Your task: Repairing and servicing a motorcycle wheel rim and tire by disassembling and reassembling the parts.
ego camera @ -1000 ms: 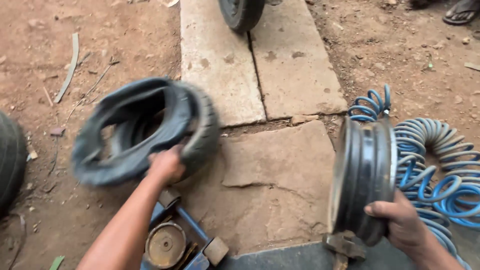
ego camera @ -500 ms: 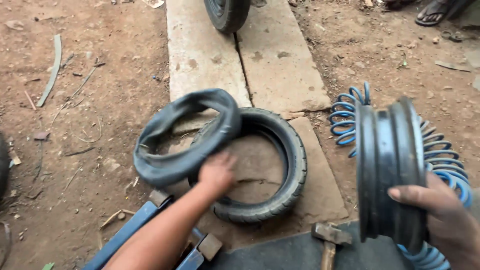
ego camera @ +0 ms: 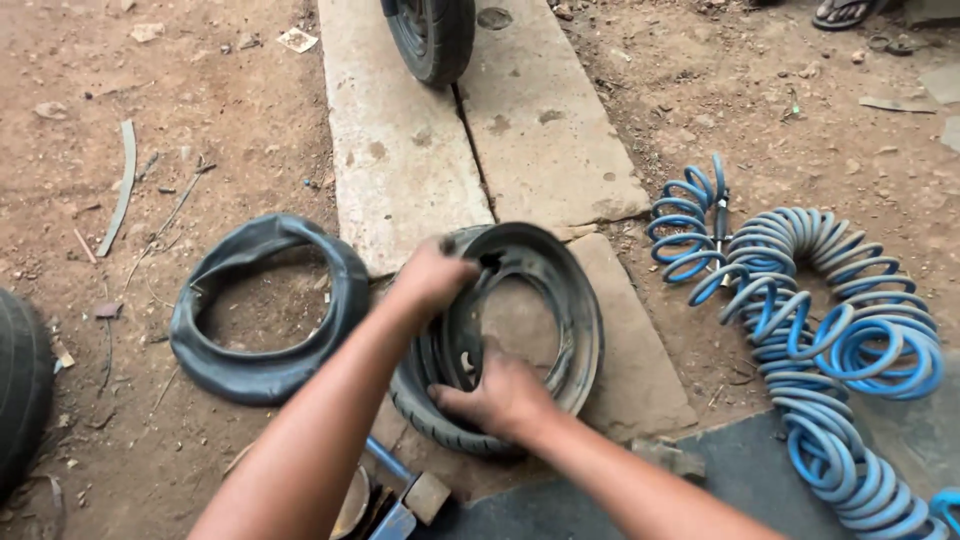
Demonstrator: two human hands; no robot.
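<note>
Outdoor place, bare reddish dirt ground (ego camera: 200, 120) with scraps and twigs; two concrete slabs (ego camera: 400, 140) running away from the camera, one flat stone under the work. Small tyre (ego camera: 440, 425) lay flat on the stone, opening upward, no clear long axis. Metal rim (ego camera: 575, 330) sat tilted inside it, far edge raised. Left hand (ego camera: 432, 278) closed on the rim's upper edge; right hand (ego camera: 498, 392) pressed on the near edge, fingers spread. Black inner tube (ego camera: 262, 310) just left, on the dirt. Coiled blue air hose (ego camera: 830, 330) at right. Upright wheel (ego camera: 432, 35) at top.
</note>
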